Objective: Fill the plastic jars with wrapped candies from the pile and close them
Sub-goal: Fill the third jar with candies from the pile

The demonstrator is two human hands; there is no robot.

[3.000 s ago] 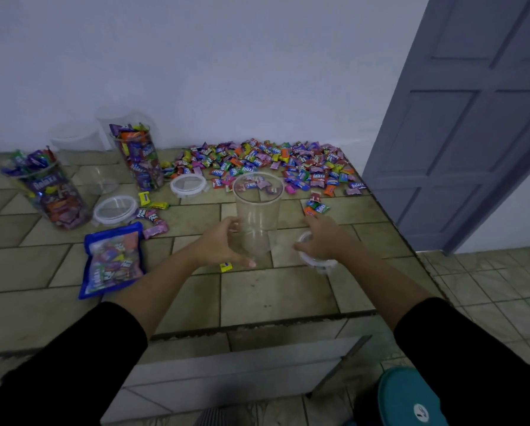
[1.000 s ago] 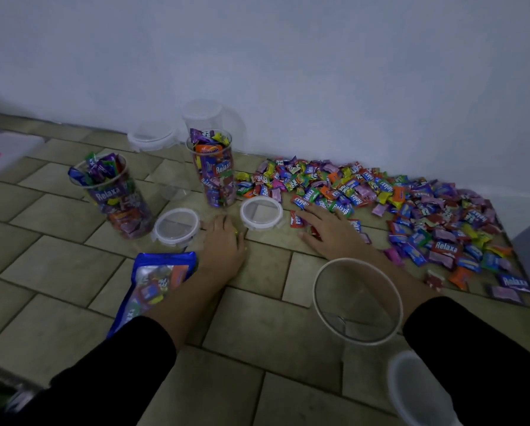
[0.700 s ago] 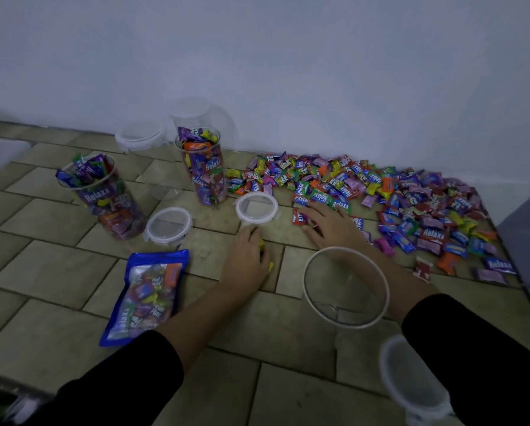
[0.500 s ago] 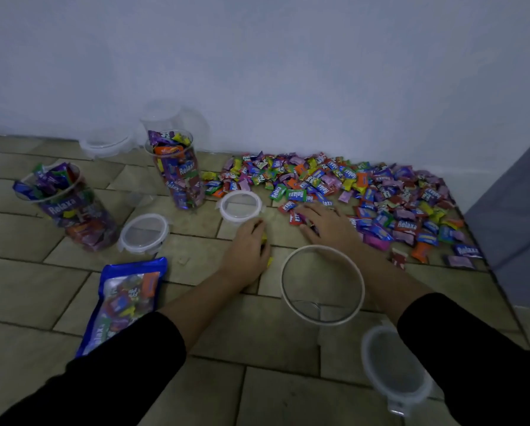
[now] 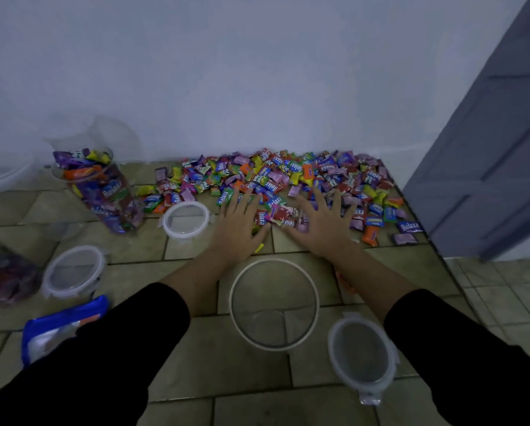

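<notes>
**Now: both grips flat on the pile, jar empty**

Your left grip (image 5: 237, 222) lies palm down with its fingers spread and straight, fingertips on the near edge of the candy pile (image 5: 288, 176); it holds nothing, and one yellow candy (image 5: 259, 248) peeks out from under the palm. Your right grip (image 5: 320, 224) lies the same way, spread flat on the wrappers, nothing pinched.

The empty jar (image 5: 273, 330) stands upright between your forearms, mouth open, with bare tile between its rim and your wrists. Its lid (image 5: 362, 355) lies just beside it on the right, against your right sleeve.

Edges: the pile backs onto the wall (image 5: 257, 72), and its right fringe reaches the right edge of the tabletop (image 5: 251, 392), close to the door (image 5: 488, 149). To the left lie two loose lids (image 5: 186, 219) (image 5: 73, 270), a filled jar (image 5: 101, 192) and a blue bag (image 5: 64, 324). The nearer loose lid sits just beside your left grip.
</notes>
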